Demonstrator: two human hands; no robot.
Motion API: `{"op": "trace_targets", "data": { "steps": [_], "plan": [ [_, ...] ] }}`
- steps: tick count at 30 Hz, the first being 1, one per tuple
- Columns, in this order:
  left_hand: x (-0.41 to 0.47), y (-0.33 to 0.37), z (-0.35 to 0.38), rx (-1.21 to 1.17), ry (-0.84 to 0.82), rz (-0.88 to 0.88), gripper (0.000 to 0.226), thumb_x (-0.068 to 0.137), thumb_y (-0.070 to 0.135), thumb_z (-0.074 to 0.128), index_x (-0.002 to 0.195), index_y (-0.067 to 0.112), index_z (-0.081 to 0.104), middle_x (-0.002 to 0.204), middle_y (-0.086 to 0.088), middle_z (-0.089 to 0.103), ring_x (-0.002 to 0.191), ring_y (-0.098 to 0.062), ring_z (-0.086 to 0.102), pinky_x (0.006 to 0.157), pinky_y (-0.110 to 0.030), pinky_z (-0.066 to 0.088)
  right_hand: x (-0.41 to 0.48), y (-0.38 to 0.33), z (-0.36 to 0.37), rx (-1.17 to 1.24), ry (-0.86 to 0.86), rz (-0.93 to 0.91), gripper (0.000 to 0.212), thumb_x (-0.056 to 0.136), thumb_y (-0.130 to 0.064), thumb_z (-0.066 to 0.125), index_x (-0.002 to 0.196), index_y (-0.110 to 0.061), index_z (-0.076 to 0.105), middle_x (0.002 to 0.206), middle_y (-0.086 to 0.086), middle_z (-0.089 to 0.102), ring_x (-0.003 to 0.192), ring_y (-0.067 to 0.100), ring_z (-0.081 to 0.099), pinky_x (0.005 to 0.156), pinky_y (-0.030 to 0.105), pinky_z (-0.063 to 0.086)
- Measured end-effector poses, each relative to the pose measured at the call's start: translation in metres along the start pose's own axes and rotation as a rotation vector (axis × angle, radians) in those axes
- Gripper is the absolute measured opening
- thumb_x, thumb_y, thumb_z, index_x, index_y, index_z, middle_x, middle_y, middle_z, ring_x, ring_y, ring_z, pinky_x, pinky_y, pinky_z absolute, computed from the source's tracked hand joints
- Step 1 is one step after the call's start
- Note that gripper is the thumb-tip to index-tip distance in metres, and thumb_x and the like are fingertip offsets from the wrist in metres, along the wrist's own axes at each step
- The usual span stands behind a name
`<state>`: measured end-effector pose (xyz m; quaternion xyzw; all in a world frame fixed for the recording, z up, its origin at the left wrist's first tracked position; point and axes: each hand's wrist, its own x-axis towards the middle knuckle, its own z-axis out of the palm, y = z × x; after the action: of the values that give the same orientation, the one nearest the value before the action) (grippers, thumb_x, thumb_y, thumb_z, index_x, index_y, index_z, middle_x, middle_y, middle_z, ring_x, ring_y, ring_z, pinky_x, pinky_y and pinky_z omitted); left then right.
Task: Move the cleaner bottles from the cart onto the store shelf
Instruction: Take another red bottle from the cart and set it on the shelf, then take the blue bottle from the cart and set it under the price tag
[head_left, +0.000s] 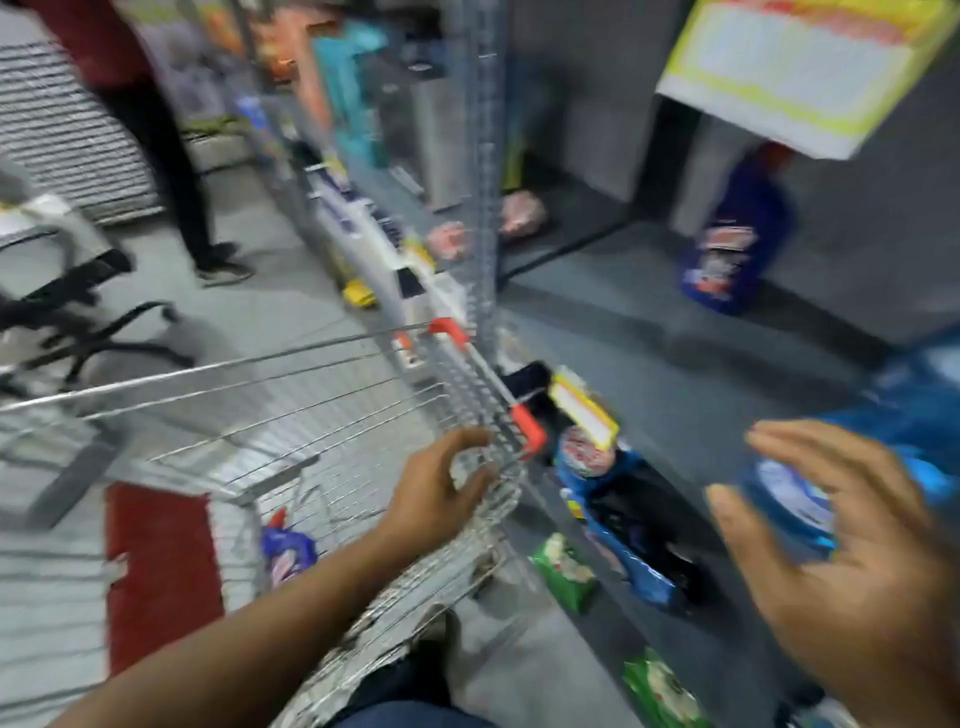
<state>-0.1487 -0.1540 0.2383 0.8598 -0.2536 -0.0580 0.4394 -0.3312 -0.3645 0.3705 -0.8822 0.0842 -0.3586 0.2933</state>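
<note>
Hovering hands (441, 499) (blurred) above cart (322, 415).

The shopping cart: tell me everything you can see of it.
The shopping cart is a silver wire-mesh basket, seen from above and tilted in the blurred frame. Orange-red plastic caps sit at the corners of its right rim. It stands on the grey floor beside the store shelf, partly over a red mat. The left hand is open over its right rim; whether it touches the wire cannot be told. One blue cleaner bottle with a red cap lies at the bottom. Its wheels are not visible.
</note>
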Motion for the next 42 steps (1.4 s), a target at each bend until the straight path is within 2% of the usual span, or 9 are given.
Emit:
{"op": "trace_targets", "data": {
  "steps": [7, 12, 15, 20, 22, 25, 31, 36, 42],
  "plan": [
    [-0.031, -0.26, -0.135, 0.093, 0.1, -1.062, 0.046, 0.07, 0.029, 0.069, 0.111, 0.008, 0.061, 0.103, -0.024, 0.069, 0.096, -0.038, 0.066, 0.079, -0.041, 0.054, 0.058, -0.045, 0.301, 0.103, -0.897, 0.08, 0.044, 0.079, -0.033, 0.07, 0.121, -0.026, 0.06, 0.125, -0.001, 0.055, 0.117, 0.019, 0.053, 0.094, 0.019, 0.034],
    [-0.075, -0.302, -0.116, -0.044, -0.091, -1.357, 0.042, 0.081, 0.017, 0.069, 0.112, -0.007, 0.057, 0.118, -0.025, 0.062, 0.109, -0.034, 0.06, 0.086, -0.039, 0.048, 0.031, -0.064, 0.487, -0.013, -1.426, 0.081, 0.051, 0.081, -0.033, 0.067, 0.128, -0.017, 0.053, 0.136, 0.008, 0.052, 0.125, 0.025, 0.048, 0.105, 0.03, 0.034],
    [-0.084, -0.321, -0.09, -0.247, -0.064, -1.489, 0.046, 0.076, 0.029, 0.074, 0.107, -0.004, 0.062, 0.098, -0.017, 0.064, 0.088, -0.025, 0.062, 0.071, -0.033, 0.047, 0.003, -0.064, 0.551, -0.066, -1.562, 0.118, 0.049, 0.081, -0.029, 0.067, 0.126, -0.013, 0.055, 0.132, 0.011, 0.057, 0.12, 0.027, 0.053, 0.1, 0.031, 0.041],
    [-0.105, -0.364, -0.046, -0.634, 0.134, -1.775, 0.055, 0.07, 0.033, 0.07, 0.112, -0.001, 0.061, 0.111, -0.016, 0.067, 0.096, -0.031, 0.066, 0.076, -0.034, 0.057, -0.044, -0.054, 0.633, -0.123, -1.669, 0.227, 0.044, 0.082, -0.023, 0.063, 0.125, -0.014, 0.056, 0.13, 0.01, 0.06, 0.117, 0.027, 0.058, 0.098, 0.032, 0.046],
    [-0.111, -0.37, -0.036, -0.877, 0.31, -1.862, 0.041, 0.078, 0.02, 0.066, 0.112, -0.001, 0.059, 0.102, -0.013, 0.063, 0.08, -0.028, 0.063, 0.064, -0.031, 0.055, -0.064, -0.046, 0.66, -0.111, -1.707, 0.22, 0.039, 0.081, -0.021, 0.062, 0.118, -0.011, 0.059, 0.126, 0.013, 0.063, 0.115, 0.028, 0.06, 0.097, 0.034, 0.047],
    [-0.116, -0.376, -0.02, -1.082, 0.621, -1.86, 0.006, 0.088, 0.007, 0.055, 0.084, 0.008, 0.059, 0.073, -0.007, 0.057, 0.06, -0.019, 0.053, 0.057, -0.027, 0.047, -0.085, -0.043, 0.695, -0.124, -1.718, 0.201, 0.03, 0.081, -0.027, 0.061, 0.102, -0.005, 0.062, 0.107, 0.016, 0.067, 0.1, 0.032, 0.062, 0.081, 0.033, 0.049],
    [-0.111, -0.381, 0.004, -1.431, 1.178, -1.813, 0.022, 0.088, -0.012, 0.041, 0.076, 0.002, 0.054, 0.076, -0.018, 0.056, 0.07, -0.022, 0.054, 0.07, -0.031, 0.048, -0.133, -0.042, 0.722, -0.118, -1.74, 0.246, 0.042, 0.076, -0.043, 0.069, 0.101, -0.011, 0.061, 0.098, 0.009, 0.067, 0.089, 0.028, 0.063, 0.078, 0.035, 0.05],
    [-0.103, -0.369, -0.012, -1.392, 1.234, -1.735, 0.032, 0.078, -0.019, 0.026, 0.067, 0.003, 0.046, 0.067, -0.013, 0.045, 0.061, -0.023, 0.045, 0.077, -0.039, 0.049, -0.118, -0.045, 0.709, -0.009, -1.696, 0.368, 0.034, 0.076, -0.033, 0.071, 0.101, -0.011, 0.064, 0.099, 0.009, 0.07, 0.09, 0.027, 0.066, 0.083, 0.039, 0.054],
    [-0.056, -0.318, -0.048, -1.451, 1.084, -1.535, 0.028, 0.079, -0.018, 0.031, 0.076, 0.002, 0.051, 0.062, -0.011, 0.056, 0.064, -0.015, 0.063, 0.076, -0.036, 0.056, -0.019, -0.048, 0.629, 0.148, -1.443, 0.359, 0.046, 0.074, -0.032, 0.073, 0.116, -0.017, 0.061, 0.11, -0.002, 0.065, 0.099, 0.019, 0.061, 0.088, 0.029, 0.047]
  ]
}}
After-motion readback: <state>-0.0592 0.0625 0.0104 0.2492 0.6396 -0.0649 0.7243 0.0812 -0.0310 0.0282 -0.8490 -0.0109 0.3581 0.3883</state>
